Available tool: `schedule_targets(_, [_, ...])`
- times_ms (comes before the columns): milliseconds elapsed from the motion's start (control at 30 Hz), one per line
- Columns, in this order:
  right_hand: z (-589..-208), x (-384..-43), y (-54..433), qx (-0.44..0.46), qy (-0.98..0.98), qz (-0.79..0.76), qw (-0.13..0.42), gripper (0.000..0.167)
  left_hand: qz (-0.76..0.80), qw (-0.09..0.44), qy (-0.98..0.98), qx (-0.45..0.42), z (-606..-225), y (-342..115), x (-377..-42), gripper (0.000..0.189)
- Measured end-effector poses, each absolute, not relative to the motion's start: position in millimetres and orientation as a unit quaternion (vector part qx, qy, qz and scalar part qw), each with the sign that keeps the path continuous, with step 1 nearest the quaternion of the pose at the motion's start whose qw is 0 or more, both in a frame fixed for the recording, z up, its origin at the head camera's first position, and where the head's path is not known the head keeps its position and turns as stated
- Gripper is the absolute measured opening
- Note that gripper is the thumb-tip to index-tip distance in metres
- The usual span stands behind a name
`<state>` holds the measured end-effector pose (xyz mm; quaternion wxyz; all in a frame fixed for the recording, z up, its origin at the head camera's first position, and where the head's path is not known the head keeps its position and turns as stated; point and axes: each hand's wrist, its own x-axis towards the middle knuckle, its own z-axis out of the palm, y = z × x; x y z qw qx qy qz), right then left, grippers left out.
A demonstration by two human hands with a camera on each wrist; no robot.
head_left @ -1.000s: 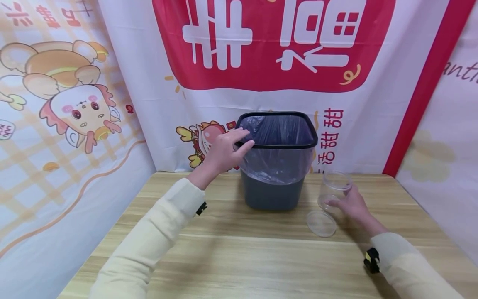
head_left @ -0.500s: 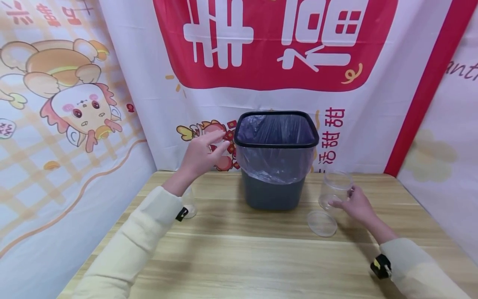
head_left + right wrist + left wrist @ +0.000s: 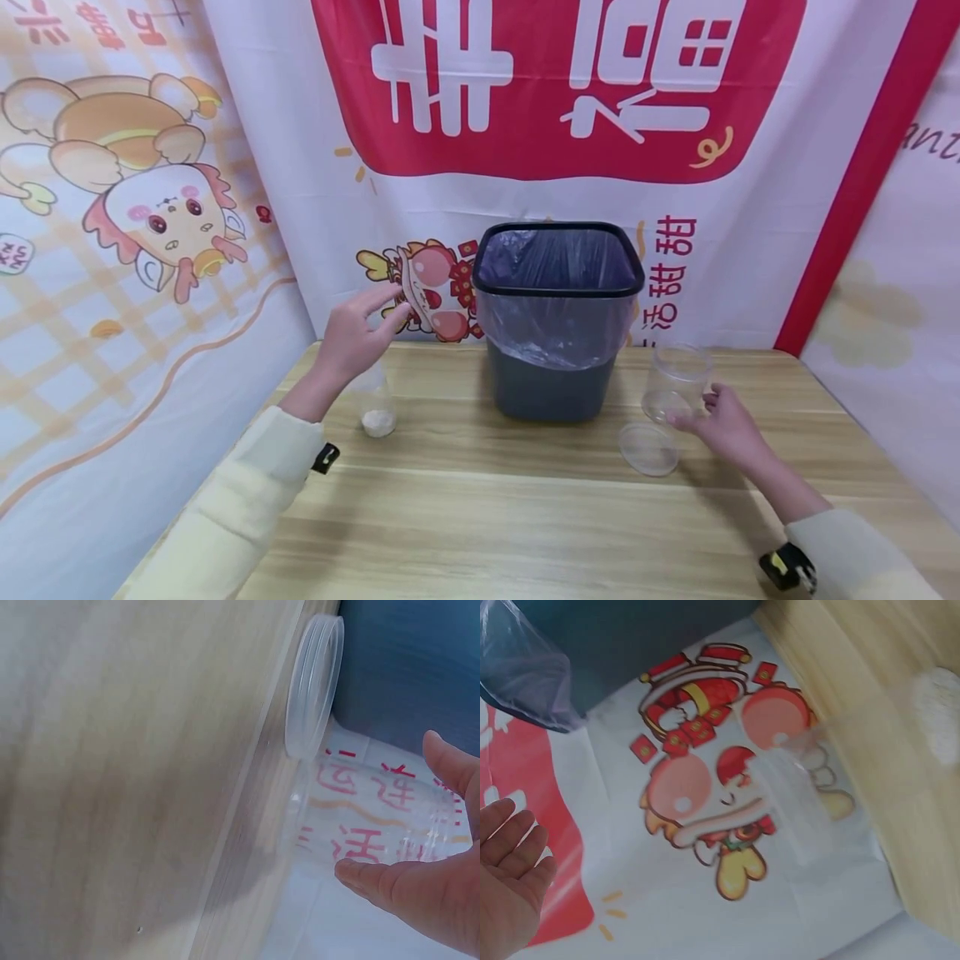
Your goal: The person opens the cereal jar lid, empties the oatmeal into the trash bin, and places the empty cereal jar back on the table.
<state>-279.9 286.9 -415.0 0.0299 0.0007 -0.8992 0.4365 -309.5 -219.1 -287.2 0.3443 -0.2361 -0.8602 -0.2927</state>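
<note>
A white fabric backdrop printed with a red panel and oversized white characters [image 3: 540, 158] hangs behind a pale wood-grain tabletop [image 3: 480, 517], where a person in cream sleeves [image 3: 217, 508] has both hands extended, well apart. Near the back edge stands a dark grey plastic bin with a squarish black rim [image 3: 551, 392], its translucent plastic liner [image 3: 555, 333] folded over the rim, presumably to hold the bag in place.

The left hand [image 3: 356, 329], thumb spread from the fingers, is raised left of the bin, holding nothing. The right hand [image 3: 726, 425] reaches low to a clear, cylindrical plastic jar [image 3: 681, 379], thumb and fingers spread beside it as if to steady it; whether they touch cannot be told. The jar stands upright, uncovered, right of the bin.

Partly hidden by the left hand is a clear, upright bottle [image 3: 377, 387], and a round, clear plastic lid [image 3: 648, 450] lies flat just in front of the jar. Smallest is the white material [image 3: 377, 422] at the bottle's base.

Backdrop and back edge limit reach beyond the bin; the broadest room for moving lies in front of it.
</note>
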Motion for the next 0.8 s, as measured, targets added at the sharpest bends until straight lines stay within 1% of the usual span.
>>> schedule_targets(133, [-411.0, -268.9, 281.7, -0.001, -0.894, 0.449, 0.007, 0.11, -0.303, 0.345, -0.861, -0.219, -296.4, -232.9, -306.7, 0.037])
schedule_targets(267, [-408.1, -260.0, 273.6, 0.002, -0.89, 0.456, -0.011, 0.107, -0.31, 0.337, -0.868, -0.193, -306.7, -245.8, -304.0, 0.037])
schedule_targets(533, [-407.0, -248.3, 256.7, 0.04, -0.879, 0.475, 0.0, 0.097, -0.314, 0.311, -0.887, -0.131, -330.7, -269.4, -301.5, 0.049])
schedule_targets(700, [-409.2, -243.4, 244.9, 0.064, -0.87, 0.489, 0.013, 0.091, -0.335, 0.305, -0.886, -0.101, -349.2, -283.9, -300.1, 0.052])
schedule_targets(800, [-412.4, -240.8, 237.0, 0.079, -0.861, 0.502, 0.015, 0.088, -0.339, 0.286, -0.893, -0.08, -362.0, -290.7, -298.2, 0.057])
